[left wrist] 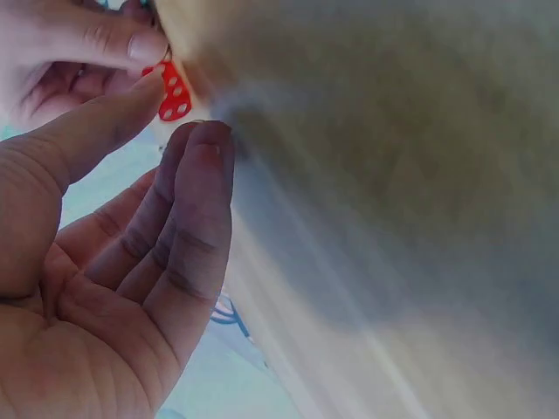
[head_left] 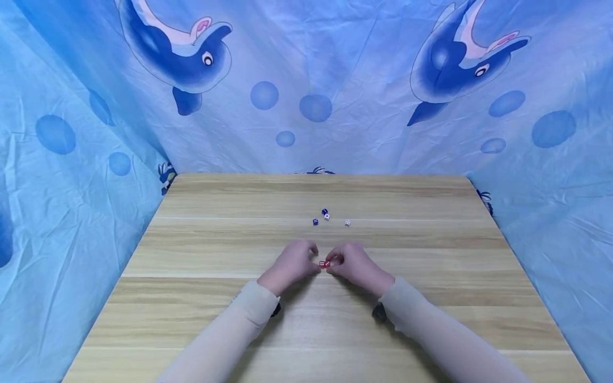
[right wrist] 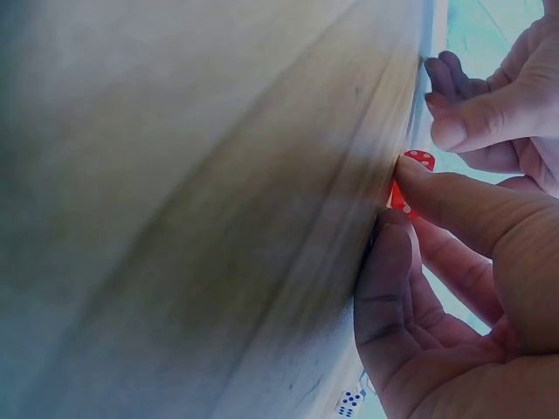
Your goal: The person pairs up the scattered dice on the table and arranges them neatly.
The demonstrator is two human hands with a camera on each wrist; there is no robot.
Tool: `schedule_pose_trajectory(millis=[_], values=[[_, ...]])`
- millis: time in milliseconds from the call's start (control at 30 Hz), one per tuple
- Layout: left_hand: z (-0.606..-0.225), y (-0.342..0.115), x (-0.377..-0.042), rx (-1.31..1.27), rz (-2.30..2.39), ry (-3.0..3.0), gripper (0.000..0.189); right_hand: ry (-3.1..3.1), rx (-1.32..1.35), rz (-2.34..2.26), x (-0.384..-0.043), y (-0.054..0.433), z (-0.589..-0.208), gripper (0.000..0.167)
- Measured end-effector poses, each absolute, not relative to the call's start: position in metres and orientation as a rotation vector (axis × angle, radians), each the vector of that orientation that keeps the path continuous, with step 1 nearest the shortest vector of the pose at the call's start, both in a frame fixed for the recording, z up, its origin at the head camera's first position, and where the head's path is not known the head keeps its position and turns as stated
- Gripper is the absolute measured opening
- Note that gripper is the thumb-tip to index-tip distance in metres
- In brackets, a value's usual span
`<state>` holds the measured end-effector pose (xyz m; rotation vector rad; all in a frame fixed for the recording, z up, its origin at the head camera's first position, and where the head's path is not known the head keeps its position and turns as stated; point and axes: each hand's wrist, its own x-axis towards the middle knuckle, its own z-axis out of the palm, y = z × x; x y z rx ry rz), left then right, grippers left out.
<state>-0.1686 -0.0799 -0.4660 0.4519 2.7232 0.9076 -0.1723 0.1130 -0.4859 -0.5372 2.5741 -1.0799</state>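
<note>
Two red dice with white dots lie side by side between the hands. My right hand (head_left: 355, 265) pinches the right red die (right wrist: 401, 202) between thumb and index finger. Beside it, the left red die (head_left: 322, 264) has its dotted faces in sight. My left hand (head_left: 296, 261) is close to that left die, its thumb tip overlapping the red in the left wrist view and its curved fingers (left wrist: 203, 188) held apart from the thumb. Part of the right die is hidden by the right fingertips.
Farther back on the wooden table (head_left: 191, 255) are a blue die (head_left: 315, 222), another blue die (head_left: 324, 211) close to a white die (head_left: 327, 217), and a second white die (head_left: 347, 223) to the right. A blue dolphin-print curtain (head_left: 316, 64) surrounds the table's back and sides.
</note>
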Motion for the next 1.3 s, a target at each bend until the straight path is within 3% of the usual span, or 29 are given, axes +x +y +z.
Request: schedule_pose_trajectory(millis=[567,1300], values=[[-0.459,-0.094,-0.202,0.225,1.342,2.607,0.058,2.565,-0.532,-1.088,-0.172,0.112,-0.486,0.019],[-0.478,-0.092,-0.253,-0.082,1.500,2.433,0.049,2.578,-0.542,-1.077,-0.173,0.114,-0.488,0.018]])
